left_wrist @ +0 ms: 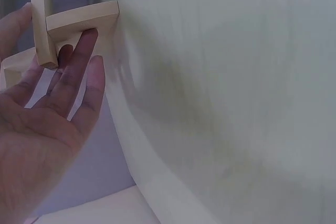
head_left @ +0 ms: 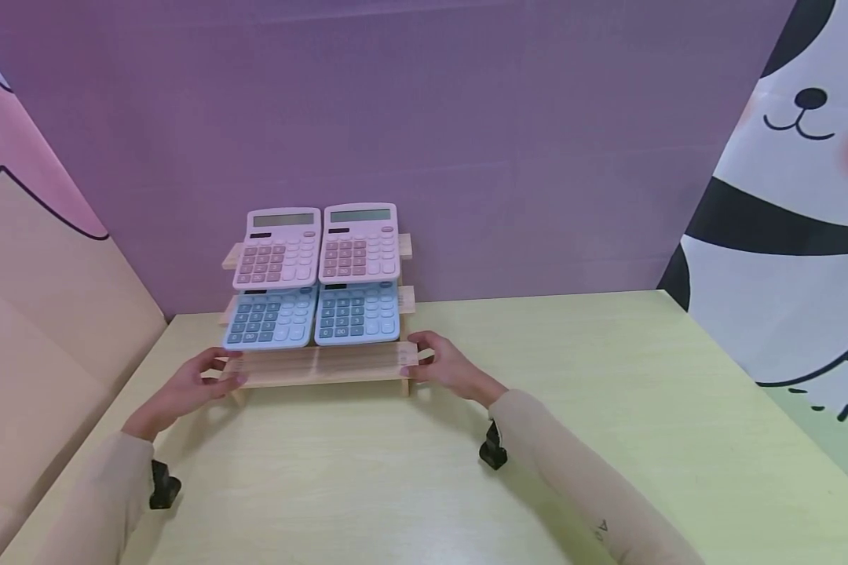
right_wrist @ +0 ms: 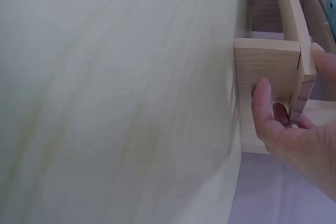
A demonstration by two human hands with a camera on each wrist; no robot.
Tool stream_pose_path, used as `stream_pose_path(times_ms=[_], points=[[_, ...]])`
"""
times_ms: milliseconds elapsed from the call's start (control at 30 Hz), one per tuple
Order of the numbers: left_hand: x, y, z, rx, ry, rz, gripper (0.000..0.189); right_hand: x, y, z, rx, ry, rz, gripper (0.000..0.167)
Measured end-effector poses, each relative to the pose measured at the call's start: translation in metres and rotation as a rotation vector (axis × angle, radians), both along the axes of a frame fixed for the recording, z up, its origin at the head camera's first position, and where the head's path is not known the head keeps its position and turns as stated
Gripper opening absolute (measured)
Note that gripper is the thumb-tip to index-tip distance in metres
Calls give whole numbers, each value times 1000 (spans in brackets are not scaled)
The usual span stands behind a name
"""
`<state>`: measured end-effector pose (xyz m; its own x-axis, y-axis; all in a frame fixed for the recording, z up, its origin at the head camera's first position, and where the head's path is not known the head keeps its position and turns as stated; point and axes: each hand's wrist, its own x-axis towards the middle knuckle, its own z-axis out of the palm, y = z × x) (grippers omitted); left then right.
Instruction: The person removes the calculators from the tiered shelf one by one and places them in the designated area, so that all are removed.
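A tiered wooden display stand (head_left: 318, 366) is at the back left of the table. Two pink calculators (head_left: 277, 249) (head_left: 359, 245) lean side by side on its top tier, and two blue calculators (head_left: 270, 320) (head_left: 356, 315) on the tier below, their screens hidden. The lowest tier is bare. My left hand (head_left: 187, 388) grips the left end of that front board, thumb at the near edge. At the right end my right hand (head_left: 448, 367) holds the same board. In both wrist views, fingers (left_wrist: 73, 80) (right_wrist: 262, 108) reach under the board, against the end support.
Pale wood table (head_left: 608, 408) extends right and toward me. A purple backdrop (head_left: 537, 157) rises right behind the stand. On the left stands a cartoon-printed panel (head_left: 42, 314), on the right a panda-printed one (head_left: 784, 314).
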<state>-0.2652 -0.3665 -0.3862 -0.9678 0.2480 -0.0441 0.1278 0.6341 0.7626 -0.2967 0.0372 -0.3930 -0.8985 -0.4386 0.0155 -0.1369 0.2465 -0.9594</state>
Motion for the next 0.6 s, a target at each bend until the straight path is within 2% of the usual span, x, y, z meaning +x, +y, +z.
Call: stream_pose_path(times_ms=[467,600], points=[[-4,-5,-4,48,-11,-13,65,-1,-3,1,25,-33,-28,58],[-5,-6,-3,34,2,-22,64,-1,-2,1,34,-34,-28,58]])
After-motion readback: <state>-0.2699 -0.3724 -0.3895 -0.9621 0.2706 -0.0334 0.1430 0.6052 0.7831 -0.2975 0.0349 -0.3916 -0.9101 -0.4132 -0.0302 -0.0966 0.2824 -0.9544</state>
